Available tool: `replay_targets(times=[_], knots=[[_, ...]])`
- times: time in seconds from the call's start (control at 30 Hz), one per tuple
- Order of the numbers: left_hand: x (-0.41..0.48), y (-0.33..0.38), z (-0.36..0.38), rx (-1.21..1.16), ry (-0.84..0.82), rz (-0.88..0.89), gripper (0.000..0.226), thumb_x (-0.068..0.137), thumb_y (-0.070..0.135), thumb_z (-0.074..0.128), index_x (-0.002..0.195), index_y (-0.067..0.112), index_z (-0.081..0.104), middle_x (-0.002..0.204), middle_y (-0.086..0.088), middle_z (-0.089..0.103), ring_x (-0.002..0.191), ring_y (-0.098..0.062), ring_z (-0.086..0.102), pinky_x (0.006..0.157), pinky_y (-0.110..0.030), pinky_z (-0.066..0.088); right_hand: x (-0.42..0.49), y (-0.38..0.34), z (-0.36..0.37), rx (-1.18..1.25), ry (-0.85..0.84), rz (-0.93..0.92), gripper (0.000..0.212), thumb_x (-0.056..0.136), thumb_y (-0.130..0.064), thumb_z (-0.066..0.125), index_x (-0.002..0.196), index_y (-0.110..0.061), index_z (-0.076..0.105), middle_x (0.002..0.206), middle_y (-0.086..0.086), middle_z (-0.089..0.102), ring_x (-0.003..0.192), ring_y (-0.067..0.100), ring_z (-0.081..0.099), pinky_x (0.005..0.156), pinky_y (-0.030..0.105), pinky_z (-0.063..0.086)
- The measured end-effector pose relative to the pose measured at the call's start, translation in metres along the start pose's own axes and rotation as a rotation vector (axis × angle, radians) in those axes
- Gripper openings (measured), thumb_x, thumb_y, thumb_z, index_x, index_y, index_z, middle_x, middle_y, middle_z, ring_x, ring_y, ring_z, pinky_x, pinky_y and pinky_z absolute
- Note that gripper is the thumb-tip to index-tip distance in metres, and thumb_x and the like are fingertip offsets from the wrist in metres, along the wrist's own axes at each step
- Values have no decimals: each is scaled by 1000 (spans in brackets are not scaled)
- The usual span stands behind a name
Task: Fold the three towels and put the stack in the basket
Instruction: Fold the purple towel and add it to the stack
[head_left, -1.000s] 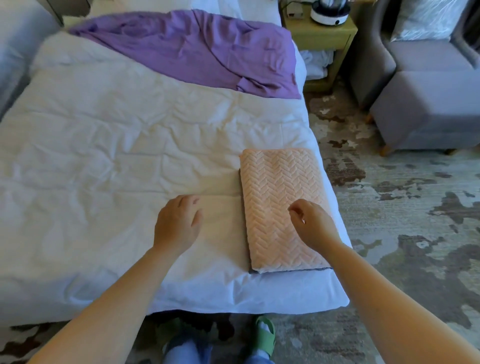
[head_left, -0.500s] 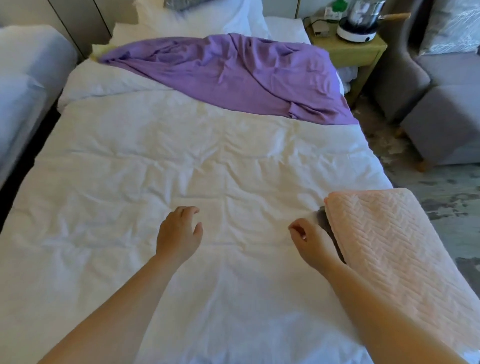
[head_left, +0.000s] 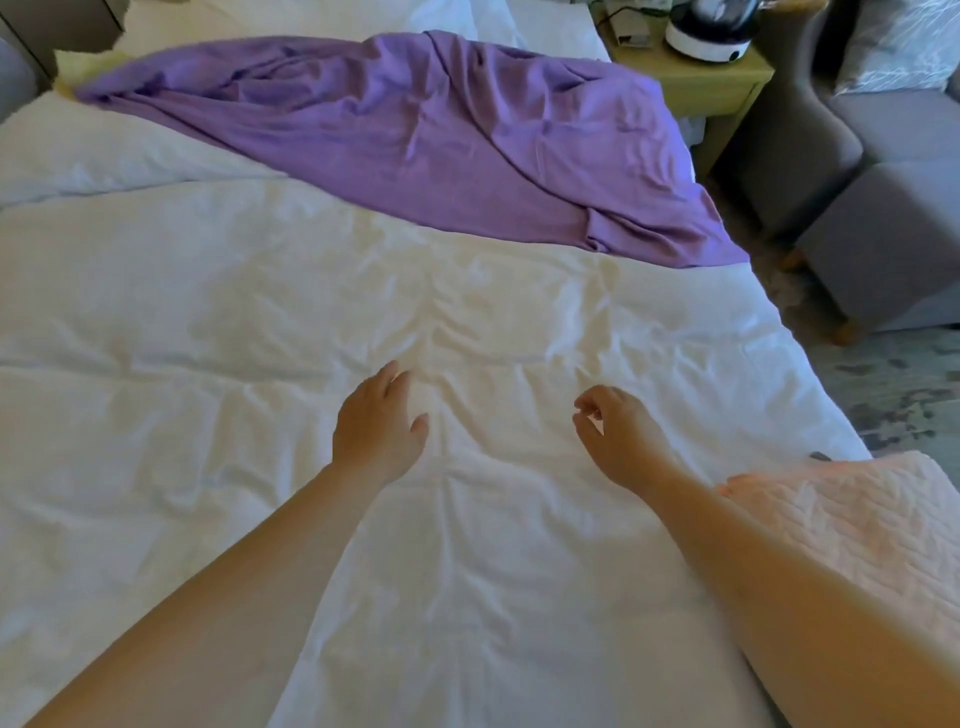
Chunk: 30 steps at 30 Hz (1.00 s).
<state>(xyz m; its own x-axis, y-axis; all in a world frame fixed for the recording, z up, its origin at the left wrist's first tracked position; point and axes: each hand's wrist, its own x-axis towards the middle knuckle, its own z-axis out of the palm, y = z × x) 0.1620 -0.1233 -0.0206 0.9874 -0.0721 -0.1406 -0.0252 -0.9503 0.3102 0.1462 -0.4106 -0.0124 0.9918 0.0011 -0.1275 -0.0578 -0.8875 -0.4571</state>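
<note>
My view is swinging left since a moment ago, so the folded pink towel with the zigzag bumps (head_left: 852, 512) is now sitting at the low right edge. Both hands are moving away from it, out over the wrinkly white bed cover (head_left: 208, 364).

My left hand (head_left: 382, 421) is hovering with its fingers loosely bent, holding nothing. My right hand (head_left: 621, 439) is curling its fingers a little, thumb near the first finger, and it is holding nothing too.

The big crumpled purple cloth (head_left: 415, 135) is lying far up the bed, well apart from both hands. I am guessing it is the next towel to fold. To do it well, I am planning to reach far, take it by two corners, pull it to the flat middle and smooth it out before folding. I am not seeing any basket.
</note>
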Motion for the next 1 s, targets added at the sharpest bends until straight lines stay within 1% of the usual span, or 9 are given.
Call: replay_targets(times=[0.1,0.23,0.33,0.4,0.5,0.6,0.77,0.87,1.0], knots=[[57,10,18,-2,-15,24,62,96,42,44,148,13,27,160,-5,15,146,-23,18,117,-38,19,49,14,7,69,54,74,28,94,-38,48,112,-18,57,107,-6,57,102,16,54,75,29,41],[129,21,47,50,-3,63,60,96,41,41,147,14,29,160,-6,14,145,-24,17,116,-38,15,108,38,17,32,81,62,31,93,-41,48,115,-19,54,113,-4,56,104,18,54,75,28,37],[179,25,68,66,35,28,60,95,44,41,147,17,30,161,-5,13,146,-24,15,117,-40,9,152,55,20,35,149,90,33,93,-36,52,118,-15,53,119,2,55,111,23,51,85,33,41],[202,23,82,66,48,2,58,95,44,40,147,18,32,160,-3,18,146,-22,17,117,-41,9,180,62,23,42,206,115,38,92,-35,53,123,-12,51,125,6,52,118,27,46,93,38,39],[213,17,106,77,108,9,55,96,44,32,145,19,36,156,-2,28,145,-20,22,117,-43,10,215,70,31,11,258,72,49,91,-40,54,129,-11,46,133,8,46,124,29,39,99,40,34],[210,13,119,72,203,24,59,92,46,26,141,19,44,152,-3,37,142,-20,29,116,-44,14,252,74,35,-82,325,44,54,88,-41,56,133,-15,43,141,5,40,130,28,32,102,39,27],[213,13,122,77,233,15,60,90,47,24,140,20,45,151,-1,38,141,-18,30,116,-43,16,311,76,30,-95,430,125,63,82,-34,54,140,-20,36,147,0,34,135,27,28,108,37,22],[212,13,124,71,242,16,59,90,46,25,140,21,45,151,0,38,142,-18,30,116,-43,17,328,84,30,-155,409,132,55,87,-31,49,140,-23,38,142,5,42,129,31,35,104,41,27],[214,11,125,62,280,25,56,91,44,29,138,19,48,149,-1,42,140,-19,34,115,-43,18,339,97,27,-155,398,152,31,91,-25,47,116,-13,61,121,15,55,116,35,44,94,44,37]])
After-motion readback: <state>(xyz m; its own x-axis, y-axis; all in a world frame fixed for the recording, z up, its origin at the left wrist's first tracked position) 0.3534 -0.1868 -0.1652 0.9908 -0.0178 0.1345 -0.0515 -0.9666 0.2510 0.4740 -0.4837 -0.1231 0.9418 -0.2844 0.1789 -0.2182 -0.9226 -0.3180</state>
